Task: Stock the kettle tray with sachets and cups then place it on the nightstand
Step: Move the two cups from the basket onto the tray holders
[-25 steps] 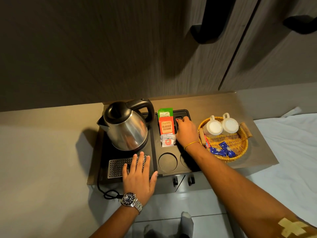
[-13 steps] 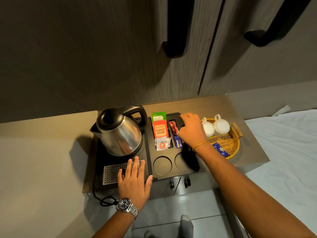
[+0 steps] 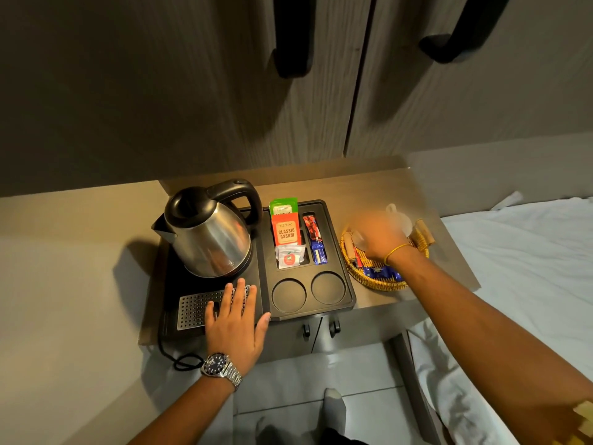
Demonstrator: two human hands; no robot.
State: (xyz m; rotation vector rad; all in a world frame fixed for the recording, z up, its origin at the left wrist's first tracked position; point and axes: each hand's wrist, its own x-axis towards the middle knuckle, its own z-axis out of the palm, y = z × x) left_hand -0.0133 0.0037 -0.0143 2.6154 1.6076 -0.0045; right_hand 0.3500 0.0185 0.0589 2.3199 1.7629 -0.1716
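Reaching into the wicker basket [image 3: 378,281], the blurred right hand [image 3: 377,234] covers the white cups [image 3: 399,220] under its fingers, grip impossible to judge, so lift upright toward the empty cup wells [image 3: 288,295] leftward while the flat, empty left hand [image 3: 236,322] steadies the tray [image 3: 340,252].

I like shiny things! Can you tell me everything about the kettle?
The kettle is a rounded steel pot with a mirror-bright body that reflects the room. It has a black lid on top, a curved black handle at the back right and a short spout pointing left. It stands upright on the left side of the black tray, behind the perforated metal drip grille. Neither hand touches it; the left hand lies flat in front of it.
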